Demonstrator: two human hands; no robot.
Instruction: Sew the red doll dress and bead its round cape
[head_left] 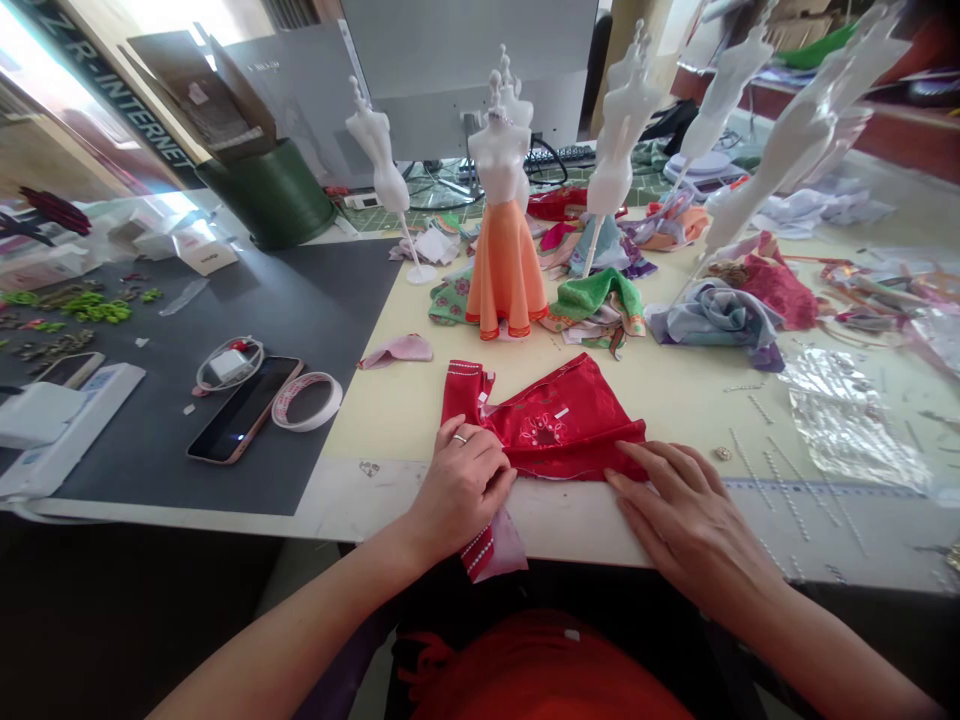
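A small red doll dress [571,405] lies at the table's front edge, with white embroidery on its skirt and rows of white beads on its sleeve ends. One sleeve points away from me; the other, with pale lining showing, hangs over the edge. My left hand [469,470], a ring on one finger, is closed on the dress near its waist, thumb against the fingers. My right hand [675,490] lies with fingers stretched out, the tips touching the skirt's right lower corner. What sits beneath the left fingers is hidden.
White doll mannequins [613,120] stand at the back, one wearing an orange skirt [506,265]. Cloth scraps [600,300] lie around them. At left are a phone [246,410], a tape roll [283,403] and a power strip [71,425]. Bead strips [787,490] and clear plastic packaging [851,420] lie right.
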